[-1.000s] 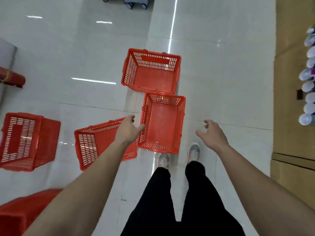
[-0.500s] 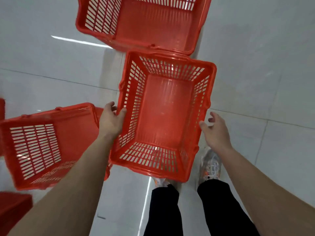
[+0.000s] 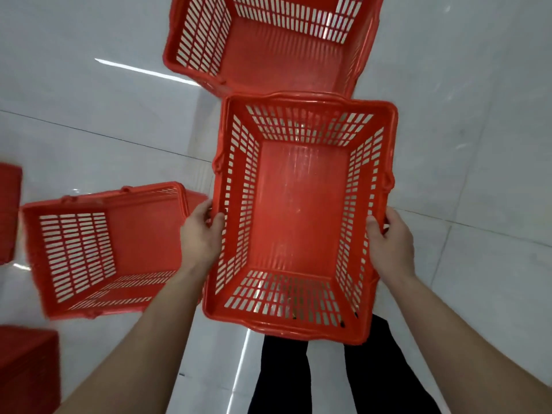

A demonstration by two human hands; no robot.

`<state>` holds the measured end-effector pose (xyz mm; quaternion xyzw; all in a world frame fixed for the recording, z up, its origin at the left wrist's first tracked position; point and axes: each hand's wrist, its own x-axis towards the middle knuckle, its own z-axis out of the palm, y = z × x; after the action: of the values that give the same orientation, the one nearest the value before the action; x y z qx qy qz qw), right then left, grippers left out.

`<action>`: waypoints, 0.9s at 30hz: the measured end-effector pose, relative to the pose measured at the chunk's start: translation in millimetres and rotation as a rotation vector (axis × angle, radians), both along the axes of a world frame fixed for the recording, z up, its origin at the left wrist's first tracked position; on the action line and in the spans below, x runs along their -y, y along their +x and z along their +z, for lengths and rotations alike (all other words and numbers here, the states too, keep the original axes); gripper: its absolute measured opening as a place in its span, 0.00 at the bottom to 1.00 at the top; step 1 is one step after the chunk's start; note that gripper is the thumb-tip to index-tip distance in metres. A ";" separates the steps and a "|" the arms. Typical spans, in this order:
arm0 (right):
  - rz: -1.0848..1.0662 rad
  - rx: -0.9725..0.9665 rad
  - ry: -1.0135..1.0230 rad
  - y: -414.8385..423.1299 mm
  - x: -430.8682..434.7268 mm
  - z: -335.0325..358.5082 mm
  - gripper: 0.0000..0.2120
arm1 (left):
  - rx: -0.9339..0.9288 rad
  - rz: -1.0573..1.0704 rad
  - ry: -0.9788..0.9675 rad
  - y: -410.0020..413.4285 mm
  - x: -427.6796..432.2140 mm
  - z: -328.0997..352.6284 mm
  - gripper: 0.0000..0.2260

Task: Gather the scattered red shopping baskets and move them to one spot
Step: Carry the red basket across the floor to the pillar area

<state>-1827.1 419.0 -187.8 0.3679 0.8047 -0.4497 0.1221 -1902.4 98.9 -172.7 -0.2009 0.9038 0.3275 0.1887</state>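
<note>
An upright red shopping basket fills the middle of the view, above my legs. My left hand grips its left rim with the thumb inside the wall. On the opposite rim my right hand holds the basket the same way. Another red basket stands upright just beyond it, touching or nearly touching its far edge. To the left a third red basket lies tipped on its side on the floor.
Parts of more red baskets show at the left edge and the bottom left corner. The floor is glossy white tile. My legs in black trousers stand below the held basket.
Both hands went from reaching with spread fingers to gripping the middle basket's side rims. The view has come much closer to the baskets, and my shoes are now hidden under the basket.
</note>
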 end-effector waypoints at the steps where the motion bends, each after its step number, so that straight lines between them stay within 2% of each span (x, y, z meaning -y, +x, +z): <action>1: 0.004 -0.012 -0.004 -2.2 -2.2 26.6 0.08 | -0.001 0.023 0.018 4.3 0.1 24.0 0.14; 9: 0.153 -0.081 0.005 -28.2 4.0 269.9 0.13 | -0.039 0.258 0.168 40.8 14.4 255.5 0.14; 13: 0.277 -0.166 -0.004 -41.8 21.4 367.8 0.13 | -0.067 0.414 0.242 76.7 32.6 355.6 0.14; 18: 0.479 -0.250 -0.033 -38.9 69.1 455.1 0.16 | -0.179 0.667 0.272 152.2 59.8 451.5 0.08; 23: 0.757 -0.327 -0.121 -15.9 140.4 518.2 0.17 | -0.290 0.927 0.223 255.9 93.7 520.4 0.11; 27: 0.986 -0.359 -0.161 12.8 218.8 551.9 0.13 | -0.374 1.155 0.183 344.1 119.2 562.2 0.16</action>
<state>-1814.3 200.1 364.1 -0.1477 0.8534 -0.4551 0.2070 -1558.2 -20.3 389.5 -0.5802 0.6350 0.4827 -0.1647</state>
